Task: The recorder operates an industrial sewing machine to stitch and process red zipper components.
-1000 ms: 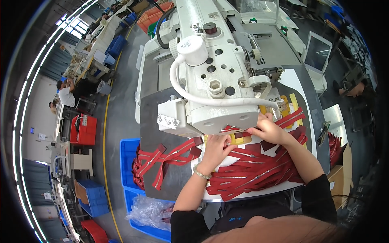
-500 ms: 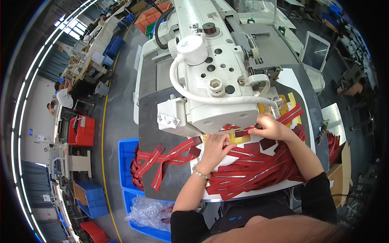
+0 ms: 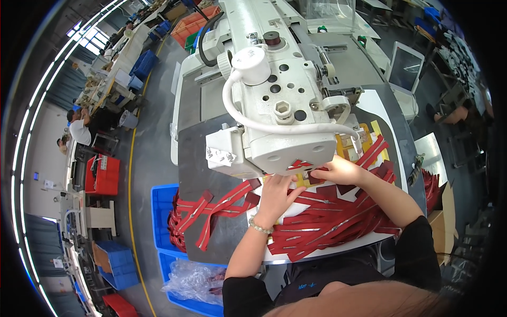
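Below the white head of a sewing machine (image 3: 285, 150), my left hand (image 3: 274, 195), a beaded bracelet on its wrist, rests with thumb spread and fingertips partly hidden on a yellow plate (image 3: 305, 180). My right hand (image 3: 340, 171) has its curled fingers on a dark red zipper piece (image 3: 319, 174) at that plate. A loose pile of red zippers (image 3: 332, 227) with silver teeth lies beneath and between my forearms. More zippers (image 3: 222, 206) lie on the dark tabletop to the left.
Blue bins (image 3: 161, 216) with zippers and clear plastic (image 3: 187, 280) are at the left of the table (image 3: 206, 137). A cardboard box (image 3: 443, 227) stands at the right. Across the aisle, seated co-workers (image 3: 79, 129), red crates (image 3: 103, 174) and blue crates (image 3: 116, 264) line a bench.
My right hand has shifted slightly left and toward me, with the red piece under its fingers. My left hand has moved only slightly.
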### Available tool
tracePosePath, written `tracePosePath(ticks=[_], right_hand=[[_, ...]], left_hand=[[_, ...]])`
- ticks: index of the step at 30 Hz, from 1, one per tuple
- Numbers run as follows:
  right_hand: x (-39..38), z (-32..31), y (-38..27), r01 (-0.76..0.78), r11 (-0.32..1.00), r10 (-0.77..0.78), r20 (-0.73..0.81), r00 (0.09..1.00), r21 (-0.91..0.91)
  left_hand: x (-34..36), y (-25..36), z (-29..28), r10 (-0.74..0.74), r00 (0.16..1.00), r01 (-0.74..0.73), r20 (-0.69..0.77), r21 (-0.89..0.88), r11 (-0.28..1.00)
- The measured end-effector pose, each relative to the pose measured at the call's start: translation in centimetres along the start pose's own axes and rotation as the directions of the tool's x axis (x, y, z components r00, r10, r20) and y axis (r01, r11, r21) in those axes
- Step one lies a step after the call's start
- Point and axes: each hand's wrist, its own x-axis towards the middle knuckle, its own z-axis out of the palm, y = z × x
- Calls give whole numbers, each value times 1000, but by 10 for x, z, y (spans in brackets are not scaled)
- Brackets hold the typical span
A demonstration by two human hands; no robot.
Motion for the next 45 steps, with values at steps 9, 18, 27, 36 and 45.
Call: tracePosePath(ticks=[9,18,27,36,45], right_hand=[[-51,-10,-29,-195,670,-108,-354,929,-716],[-75,4,-70,238,660,-546,-238,803,-712],[-57,28,-56,-112,818,39,140,989,564],[-50,51,-51,-88,731,99,23,995,677],[-49,51,-46,-171,669,178,68,982,723]], left_hand=[[1,3,2,45,999,-45,-1,-21,999],[0,10,-5,59,998,-60,-32,-32,998],[-6,16,-24,-92,965,228,245,-613,756],[-15,4,-21,-142,932,363,335,-881,304],[-13,17,-21,-120,945,326,303,-887,327]])
